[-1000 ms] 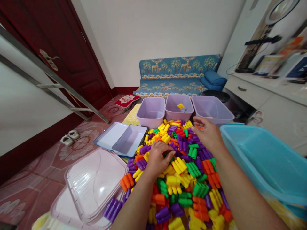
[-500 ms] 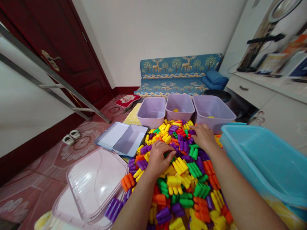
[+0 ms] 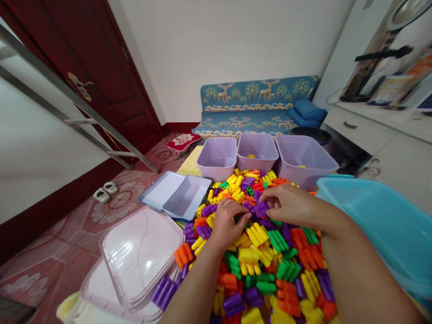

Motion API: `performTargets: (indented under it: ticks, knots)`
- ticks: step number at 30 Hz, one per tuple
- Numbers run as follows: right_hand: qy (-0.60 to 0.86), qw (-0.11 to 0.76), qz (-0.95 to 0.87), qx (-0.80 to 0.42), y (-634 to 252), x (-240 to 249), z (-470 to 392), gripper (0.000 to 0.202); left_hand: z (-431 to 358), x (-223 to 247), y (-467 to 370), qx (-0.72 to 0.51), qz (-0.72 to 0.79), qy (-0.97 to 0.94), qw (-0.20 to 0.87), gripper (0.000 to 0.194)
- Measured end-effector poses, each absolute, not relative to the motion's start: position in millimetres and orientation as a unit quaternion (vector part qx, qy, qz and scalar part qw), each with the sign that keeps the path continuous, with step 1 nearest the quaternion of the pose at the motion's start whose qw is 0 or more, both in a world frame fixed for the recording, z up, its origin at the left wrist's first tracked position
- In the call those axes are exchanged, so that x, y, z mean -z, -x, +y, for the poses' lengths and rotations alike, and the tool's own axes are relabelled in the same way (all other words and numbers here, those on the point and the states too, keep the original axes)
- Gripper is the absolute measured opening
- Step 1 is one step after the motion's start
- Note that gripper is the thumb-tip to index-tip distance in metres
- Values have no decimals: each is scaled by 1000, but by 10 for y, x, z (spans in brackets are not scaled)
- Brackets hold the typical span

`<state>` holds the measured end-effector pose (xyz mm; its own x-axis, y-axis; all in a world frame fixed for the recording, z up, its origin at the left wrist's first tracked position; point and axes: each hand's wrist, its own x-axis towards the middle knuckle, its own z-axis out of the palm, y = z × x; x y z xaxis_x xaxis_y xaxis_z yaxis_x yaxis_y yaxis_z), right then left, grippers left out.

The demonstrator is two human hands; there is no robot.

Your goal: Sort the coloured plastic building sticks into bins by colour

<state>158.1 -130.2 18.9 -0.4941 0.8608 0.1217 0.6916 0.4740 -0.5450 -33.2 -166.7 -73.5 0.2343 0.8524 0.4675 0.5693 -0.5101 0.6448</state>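
A large heap of plastic building blocks (image 3: 257,234), shaped like joined tubes in yellow, purple, green, orange and red, covers the table between my arms. My right hand (image 3: 286,204) reaches across the heap, its thumb and fingers closed on a purple block (image 3: 261,208). Just left of that, my left hand (image 3: 230,221) rests on the heap with fingers curled and the thumb near the index fingertip. Whatever lies between those fingertips is too hidden to name.
Three lilac bins (image 3: 217,170) stand in a row behind the heap; two hold a few yellow pieces. An aqua tub (image 3: 374,216) is at the right. Left are a shallow hinged box (image 3: 187,198) and clear pinkish lids (image 3: 141,252). Behind stands a blue patterned sofa (image 3: 249,119).
My right hand has moved left and nearer from the heap's far right side and now grips a purple block. My left hand stays almost in place. The view has shifted slightly.
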Motion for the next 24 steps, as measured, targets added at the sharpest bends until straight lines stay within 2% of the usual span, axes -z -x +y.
performTargets:
  ticks: [2, 4, 5, 7, 11, 17, 24]
  knots:
    - [468, 361, -780, -206, -1399, -256, -1202, 21, -1662, 747, 331, -411, 461, -768, 172, 6]
    - [462, 549, -674, -177, -1239, -300, -1139, 30, -1661, 757, 331, -414, 461, -766, 172, 7]
    - [451, 610, -630, -165, -1190, -308, -1137, 35, -1662, 761, 331, -414, 461, -766, 173, 7]
    - [440, 645, -605, -156, -1184, -284, -1189, 38, -1668, 763, 333, -414, 459, -766, 174, 7]
    - [510, 587, -613, -143, -1493, -82, -1388, 20, -1675, 754, 336, -415, 460, -765, 173, 6]
    - [614, 515, -579, -152, -2105, 285, -1540, 29, -1670, 736, 331, -416, 463, -763, 173, 6]
    - [660, 262, -691, -137, -2356, 450, -1620, 29, -1677, 732, 330, -407, 473, -763, 171, 7]
